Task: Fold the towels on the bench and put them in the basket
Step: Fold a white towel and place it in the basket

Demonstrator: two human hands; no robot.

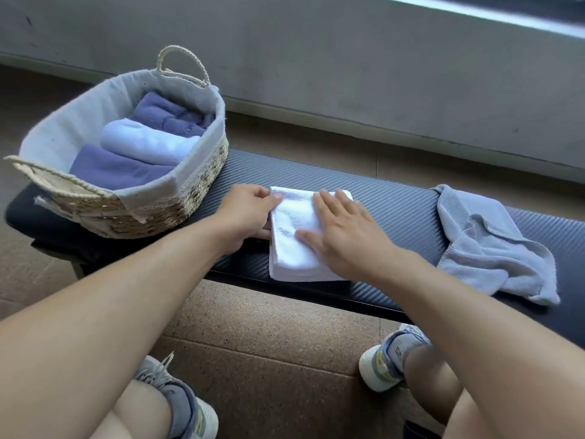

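The folded white terry towel [296,242] lies on the dark ribbed bench pad [395,210], at its near edge, just beside the woven straw basket with the pale cloth liner [202,185]. Your right hand [345,236] lies flat on top of it, fingers straight and spread, pressing the layers down. Your left hand [245,213] has its fingers curled round the towel's left edge, thumb on top — a pinch on the stacked layers, by the look of it.

Expect this towel to be light and limp: it will sag and spring open if lifted from one corner. Take it from both short ends, or slide one flat hand under while the other rests on top, so the folds stay together. The terry pile should grip your skin well, so slipping is unlikely.

The basket already holds two folded purple towels [120,169] and a rolled pale-blue one [148,142]; free room looks to be on its left side.

The crumpled grey-blue towel [487,245] lies unfolded on the bench, well apart to your right — equally soft, needing spreading flat first.
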